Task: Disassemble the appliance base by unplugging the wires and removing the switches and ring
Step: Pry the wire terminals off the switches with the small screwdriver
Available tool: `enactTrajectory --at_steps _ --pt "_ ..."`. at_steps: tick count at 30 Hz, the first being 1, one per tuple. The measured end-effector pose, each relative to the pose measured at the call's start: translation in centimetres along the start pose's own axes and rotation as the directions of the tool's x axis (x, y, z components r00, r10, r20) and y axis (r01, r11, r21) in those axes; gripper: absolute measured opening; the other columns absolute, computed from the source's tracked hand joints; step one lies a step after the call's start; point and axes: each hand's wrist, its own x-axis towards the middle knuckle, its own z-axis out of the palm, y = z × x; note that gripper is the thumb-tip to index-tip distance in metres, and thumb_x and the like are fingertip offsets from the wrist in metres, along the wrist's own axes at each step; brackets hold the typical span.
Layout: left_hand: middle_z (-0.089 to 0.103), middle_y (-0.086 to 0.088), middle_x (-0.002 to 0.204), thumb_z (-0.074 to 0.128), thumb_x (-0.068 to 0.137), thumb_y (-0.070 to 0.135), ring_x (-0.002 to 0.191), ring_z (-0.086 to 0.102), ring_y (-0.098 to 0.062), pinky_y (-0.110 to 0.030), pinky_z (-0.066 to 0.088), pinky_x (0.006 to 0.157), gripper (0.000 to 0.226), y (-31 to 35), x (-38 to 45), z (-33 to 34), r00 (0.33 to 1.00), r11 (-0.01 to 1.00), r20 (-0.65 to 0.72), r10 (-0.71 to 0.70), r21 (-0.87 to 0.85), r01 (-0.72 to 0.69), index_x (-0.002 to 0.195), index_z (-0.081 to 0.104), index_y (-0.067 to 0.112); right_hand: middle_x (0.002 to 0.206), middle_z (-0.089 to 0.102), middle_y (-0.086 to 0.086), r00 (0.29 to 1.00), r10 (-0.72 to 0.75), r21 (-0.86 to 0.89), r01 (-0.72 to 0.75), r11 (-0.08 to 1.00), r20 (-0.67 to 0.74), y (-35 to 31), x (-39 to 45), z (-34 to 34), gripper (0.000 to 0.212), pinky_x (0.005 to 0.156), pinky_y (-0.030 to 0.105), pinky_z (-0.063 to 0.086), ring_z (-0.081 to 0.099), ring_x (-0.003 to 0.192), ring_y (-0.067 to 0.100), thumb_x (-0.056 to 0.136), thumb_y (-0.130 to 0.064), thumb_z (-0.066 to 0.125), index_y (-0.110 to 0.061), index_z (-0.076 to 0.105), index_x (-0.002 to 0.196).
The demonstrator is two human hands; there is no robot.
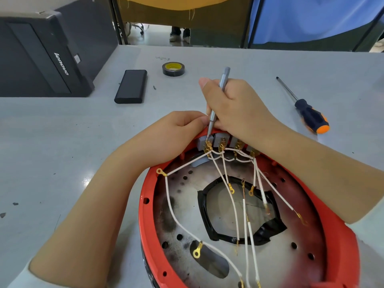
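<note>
Head view: red appliance base (145, 217) lies open side up on the grey table (62, 142), just in front of me. My right hand (234, 109) is curled round a slim grey screwdriver (218, 96), tip down on the brass terminals of the leftmost grey switch (204, 142). My left hand (176, 129) has fingers curled at the far rim beside that switch; what they pinch, cannot tell. White wires (172, 206) fan across the plate. Orange-handled screwdriver (311, 116), tape roll (173, 69) well apart.

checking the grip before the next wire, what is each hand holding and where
The right hand grips a slim grey tool round the middle of its shaft, tip at the leftmost switch. The left hand holds the red base at its far rim.
</note>
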Motion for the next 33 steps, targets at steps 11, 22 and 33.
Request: enactTrajectory --at_steps 11,22,33 --pt "0.070 0.011 0.096 0.035 0.100 0.042 0.085 0.061 -0.004 -0.004 0.041 0.068 0.033 0.13 -0.05 0.07 0.999 1.000 -0.044 0.013 0.004 -0.013 0.101 0.067 0.037 0.049 0.044 -0.008 0.994 -0.077 -0.032 0.074 0.997 -0.080 -0.05 -0.76 -0.11 0.046 0.052 0.022 0.043 0.048 0.048 0.006 0.102 -0.027 0.041 -0.013 0.045 0.058" --pt "0.070 0.009 0.101 0.034 0.100 0.041 0.093 0.061 -0.006 -0.006 0.041 0.077 0.034 0.18 -0.09 0.01 1.000 1.000 -0.021 -0.001 0.012 0.001 0.106 0.066 0.034 0.049 0.044 -0.007 1.000 0.009 -0.042 -0.010 0.999 -0.024 -0.26 -0.17 0.00 0.050 0.054 0.020 0.045 0.048 0.046 0.004 0.102 -0.029 0.041 -0.013 0.048 0.056" --pt "0.070 0.008 0.100 0.034 0.100 0.041 0.091 0.061 -0.006 -0.009 0.042 0.078 0.034 0.23 -0.11 0.05 1.000 1.000 -0.021 0.006 0.018 -0.006 0.104 0.067 0.035 0.050 0.045 -0.005 0.995 -0.067 -0.025 0.065 0.998 -0.069 -0.14 -0.64 -0.10 0.048 0.051 0.016 0.043 0.050 0.049 0.005 0.102 -0.027 0.040 -0.012 0.047 0.057"
